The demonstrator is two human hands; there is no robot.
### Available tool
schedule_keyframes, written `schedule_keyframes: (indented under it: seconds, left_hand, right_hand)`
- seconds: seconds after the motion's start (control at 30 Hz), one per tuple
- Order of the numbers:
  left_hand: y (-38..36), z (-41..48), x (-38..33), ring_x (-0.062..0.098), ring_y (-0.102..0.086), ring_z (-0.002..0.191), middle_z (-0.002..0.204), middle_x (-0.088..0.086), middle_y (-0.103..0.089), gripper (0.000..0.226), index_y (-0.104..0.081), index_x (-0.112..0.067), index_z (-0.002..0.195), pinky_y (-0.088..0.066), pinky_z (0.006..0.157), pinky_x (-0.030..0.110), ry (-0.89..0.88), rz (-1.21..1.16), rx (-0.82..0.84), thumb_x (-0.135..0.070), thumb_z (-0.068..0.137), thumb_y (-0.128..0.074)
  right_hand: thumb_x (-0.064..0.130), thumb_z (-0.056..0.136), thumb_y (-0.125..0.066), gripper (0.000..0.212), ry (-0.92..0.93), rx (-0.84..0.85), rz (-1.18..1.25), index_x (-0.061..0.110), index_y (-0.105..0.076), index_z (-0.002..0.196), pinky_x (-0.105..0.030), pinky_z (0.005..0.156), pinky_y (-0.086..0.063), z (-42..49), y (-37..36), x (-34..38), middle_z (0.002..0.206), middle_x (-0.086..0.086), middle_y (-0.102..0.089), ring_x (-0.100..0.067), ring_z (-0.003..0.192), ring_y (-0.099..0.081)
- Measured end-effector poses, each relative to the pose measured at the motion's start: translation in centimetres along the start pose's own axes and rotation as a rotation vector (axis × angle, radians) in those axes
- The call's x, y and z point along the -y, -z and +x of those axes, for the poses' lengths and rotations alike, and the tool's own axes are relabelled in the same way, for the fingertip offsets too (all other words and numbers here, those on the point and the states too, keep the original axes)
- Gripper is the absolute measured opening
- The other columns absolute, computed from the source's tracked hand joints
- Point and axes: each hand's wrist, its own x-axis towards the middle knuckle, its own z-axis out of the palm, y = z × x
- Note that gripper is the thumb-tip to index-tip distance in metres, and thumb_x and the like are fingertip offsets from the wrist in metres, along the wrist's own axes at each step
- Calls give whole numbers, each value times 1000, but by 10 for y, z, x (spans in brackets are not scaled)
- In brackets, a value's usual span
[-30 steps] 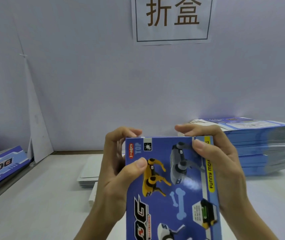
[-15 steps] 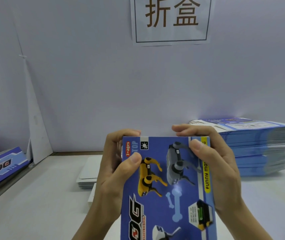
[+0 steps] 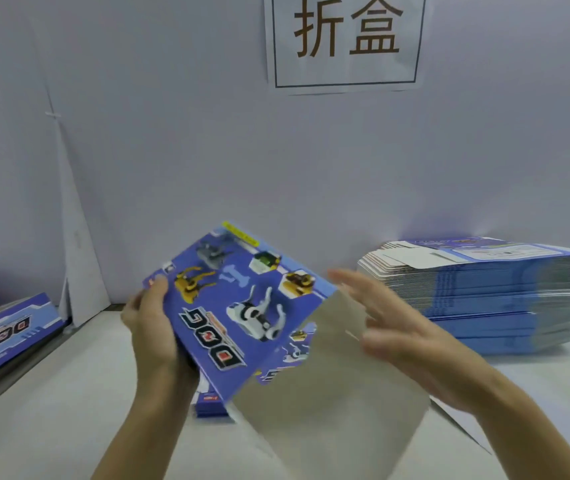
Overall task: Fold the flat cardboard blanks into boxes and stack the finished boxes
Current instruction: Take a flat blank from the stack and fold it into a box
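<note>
A blue toy-dog box (image 3: pixel 228 306) is tilted in the air over the table, printed face toward me. My left hand (image 3: pixel 153 327) grips its left edge, thumb on the face and fingers behind. A large grey unprinted panel (image 3: pixel 328 403) hangs from the box's lower right side. My right hand (image 3: pixel 398 337) is blurred, its fingers straight and spread at that panel's right edge; whether it touches is unclear. A tall stack of flat blue blanks (image 3: pixel 484 292) lies at the right.
A finished blue box (image 3: pixel 10 334) lies at the far left edge. A white board (image 3: pixel 79 271) leans on the wall behind it. Small blue pieces (image 3: pixel 211 407) lie under the held box. A paper sign (image 3: pixel 346 39) hangs on the wall above the white table (image 3: pixel 69 410).
The box has swung from upright to tilted and turned. My right hand has let go of its top corner and moved right, fingers straight. A grey panel now shows.
</note>
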Motion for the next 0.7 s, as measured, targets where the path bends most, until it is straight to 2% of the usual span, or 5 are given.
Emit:
schedule_keyframes:
  seconds: [0.07,0.2,0.33,0.57,0.7]
  left_hand:
    - [1,3,4,15,-65,55,70,6,-69,17,-48,-10,107,-51,45,18,79,57,-32,-25,101,-42]
    - [-4,0,13,14,-63,69,77,1,-66,31,-67,-24,79,-50,56,26,129,259,179,-40,96,-46]
    - [-5,-2,15,4,-60,114,124,-11,-65,44,-54,-36,130,-52,91,28,163,635,632,-44,86,-58]
    - [2,-6,33,7,-64,99,108,-9,-69,32,-63,-34,123,-45,71,16,-140,926,352,-28,92,-57]
    - [0,-9,34,-5,-60,97,108,-10,-63,31,-65,-41,119,-45,63,6,-204,991,376,-29,91,-59]
  right_hand:
    - [22,81,-70,58,2,51,-29,28,-51,136,-34,95,-51,1,-2,-5,135,5,-60,-12,122,-59]
    - [15,100,-54,16,3,-436,-17,20,-67,108,-18,69,-49,14,-10,-15,89,12,-71,-2,78,-63]
    - [19,95,-60,5,14,-708,11,20,-64,92,-10,46,-39,19,-4,-23,73,16,-61,3,51,-51]
    - [35,69,-74,33,46,-682,91,11,-73,91,-10,50,-43,18,-1,-26,59,13,-63,1,52,-55]
    - [42,62,-77,40,-13,-742,218,13,-77,89,-39,83,-53,21,-1,-33,85,-9,-71,-22,81,-61]
